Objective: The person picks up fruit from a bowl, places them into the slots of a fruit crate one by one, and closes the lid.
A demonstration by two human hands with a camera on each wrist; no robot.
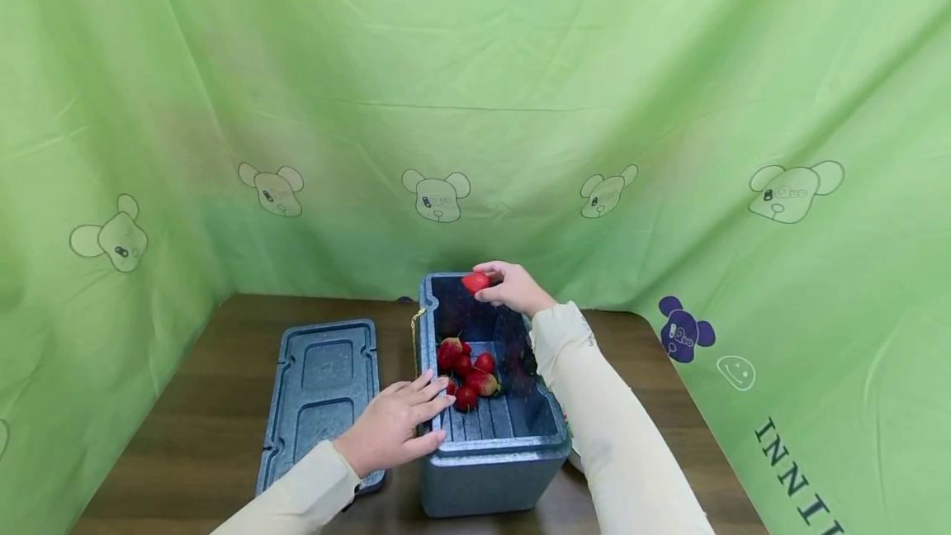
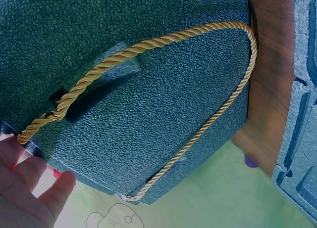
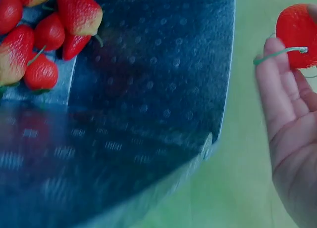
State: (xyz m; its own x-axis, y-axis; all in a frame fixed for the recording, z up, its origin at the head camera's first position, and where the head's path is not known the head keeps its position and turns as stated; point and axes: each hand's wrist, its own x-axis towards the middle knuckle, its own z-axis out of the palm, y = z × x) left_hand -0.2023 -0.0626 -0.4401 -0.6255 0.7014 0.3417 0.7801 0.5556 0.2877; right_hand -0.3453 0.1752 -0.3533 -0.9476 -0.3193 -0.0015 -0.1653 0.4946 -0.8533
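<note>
A blue foam box [image 1: 494, 469] stands open on the wooden table, with several red strawberries [image 1: 466, 370] on its ribbed floor; they also show in the right wrist view [image 3: 37, 40]. My right hand [image 1: 513, 287] hovers over the box's far rim and pinches one strawberry [image 1: 475, 281] [image 3: 297, 35] in its fingertips. My left hand [image 1: 397, 423] rests with straight fingers on the box's left rim. In the left wrist view its fingers [image 2: 29, 188] lie beside the box's outer wall [image 2: 148, 114], which carries a gold rope handle [image 2: 163, 45].
The box's blue lid [image 1: 321, 395] lies flat on the table [image 1: 186, 452] just left of the box. Green printed cloth [image 1: 475, 106] hangs as a backdrop behind and along both sides, close to the box's far end.
</note>
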